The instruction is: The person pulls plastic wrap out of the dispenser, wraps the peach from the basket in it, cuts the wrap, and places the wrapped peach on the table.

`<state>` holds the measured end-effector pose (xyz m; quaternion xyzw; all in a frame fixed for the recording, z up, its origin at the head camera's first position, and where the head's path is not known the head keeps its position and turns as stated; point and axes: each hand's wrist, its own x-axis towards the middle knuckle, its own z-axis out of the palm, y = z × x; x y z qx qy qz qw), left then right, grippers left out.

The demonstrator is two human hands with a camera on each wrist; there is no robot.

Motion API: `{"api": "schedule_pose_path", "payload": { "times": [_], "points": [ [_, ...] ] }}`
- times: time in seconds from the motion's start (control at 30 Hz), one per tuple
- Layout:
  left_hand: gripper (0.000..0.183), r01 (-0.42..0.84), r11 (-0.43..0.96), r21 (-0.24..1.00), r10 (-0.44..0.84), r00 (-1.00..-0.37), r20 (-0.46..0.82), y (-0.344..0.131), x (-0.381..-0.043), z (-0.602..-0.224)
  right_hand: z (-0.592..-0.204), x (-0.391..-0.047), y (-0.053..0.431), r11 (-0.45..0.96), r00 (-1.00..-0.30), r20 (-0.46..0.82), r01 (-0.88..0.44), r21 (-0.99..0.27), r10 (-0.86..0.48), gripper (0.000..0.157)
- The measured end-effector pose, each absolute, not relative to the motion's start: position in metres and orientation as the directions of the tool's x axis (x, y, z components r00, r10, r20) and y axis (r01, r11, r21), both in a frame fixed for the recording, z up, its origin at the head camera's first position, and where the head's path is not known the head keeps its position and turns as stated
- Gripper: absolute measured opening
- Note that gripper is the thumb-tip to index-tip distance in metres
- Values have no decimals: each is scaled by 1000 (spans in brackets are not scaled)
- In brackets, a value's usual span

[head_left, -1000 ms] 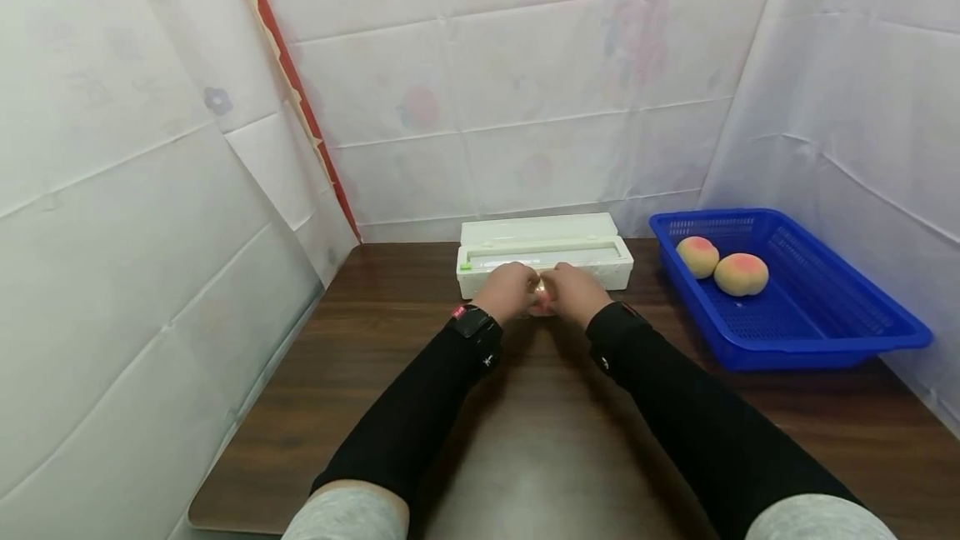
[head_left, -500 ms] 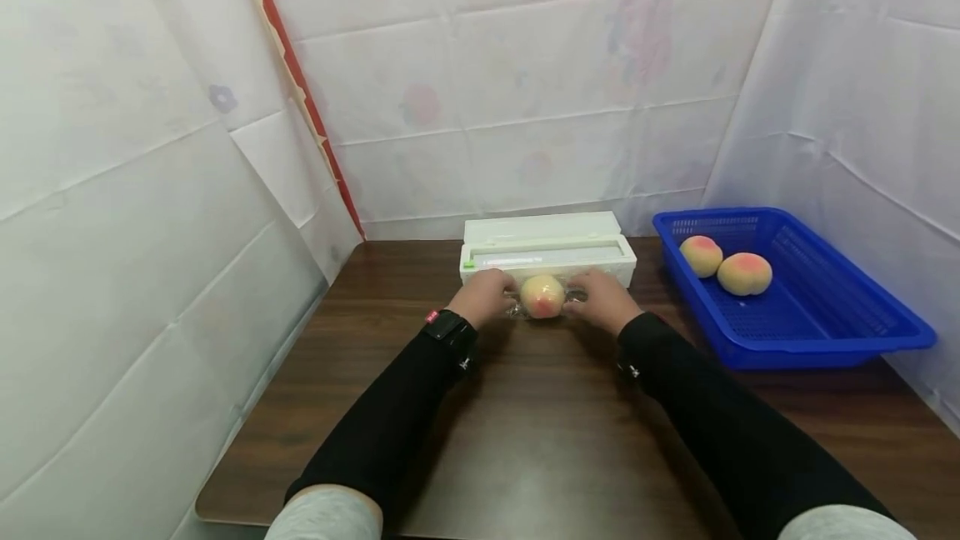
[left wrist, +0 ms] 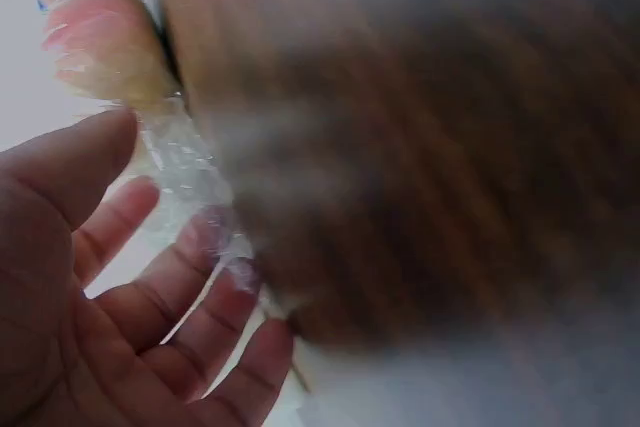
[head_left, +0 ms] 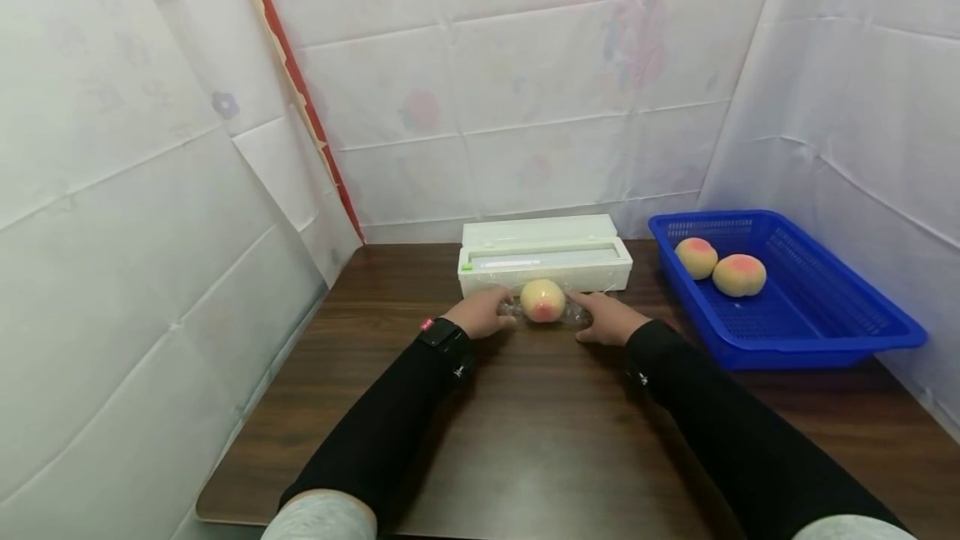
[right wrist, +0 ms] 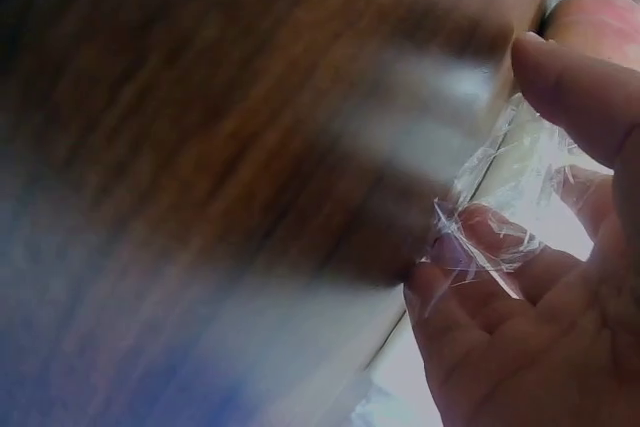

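"One peach (head_left: 542, 301) sits between the left hand (head_left: 480, 313) and the right hand (head_left: 611, 319). What is the state of the hands?"

"Neither is clenched. The left has its thumb and fingers spread, fingertips against clear film (left wrist: 185, 152); the right is likewise loose, with film across its fingers. Neither grasps the peach."

"Where is the peach, and why there?"

"On the worktop (head_left: 525, 432), directly before the white box (head_left: 600, 277). This position probably keeps it close to the film supply. Whether the film is joined to the box cannot be determined."

"Why one hand per side?"

"Film extends from both sides of the peach; paired hands presumably control it evenly. Two other peaches (head_left: 740, 275) rest in the blue basket (head_left: 825, 346), likely placed aside for easy reach."
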<state>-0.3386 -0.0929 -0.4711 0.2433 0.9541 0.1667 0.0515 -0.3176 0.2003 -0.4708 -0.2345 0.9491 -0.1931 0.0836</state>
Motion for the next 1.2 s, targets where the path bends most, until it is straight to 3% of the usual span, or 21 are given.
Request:
{"api": "schedule_pose_path", "payload": {
  "times": [0.17,0.33,0.43,0.53,0.77,0.93,1.2],
  "points": [
    [35,418,823,385,454,-891,-4,-107,-340,-456,-466,-324,205,802,-872,-42,-428,-417,-488,78],
    [25,259,856,446,195,-963,185,-130,-340,-441,-448,-326,208,815,-913,74,-394,-424,-402,52],
    [33,197,825,530,83,-969,231,-138,-342,-439,-432,-328,199,823,-920,172,-393,-411,-353,42],
    [53,157,762,629,37,-979,199,-140,-346,-443,-415,-330,176,810,-900,224,-434,-394,-374,39],
    [72,113,653,749,-6,-988,154,-141,-349,-458,-383,-342,103,782,-827,182,-562,-267,-532,34],
    [66,135,602,787,-10,-984,176,-135,-340,-463,-374,-351,59,764,-785,115,-620,-180,-609,32],
    [57,122,533,837,-34,-986,166,-102,-338,-469,-371,-355,44,768,-789,55,-609,-198,-612,24]
  ]
}}
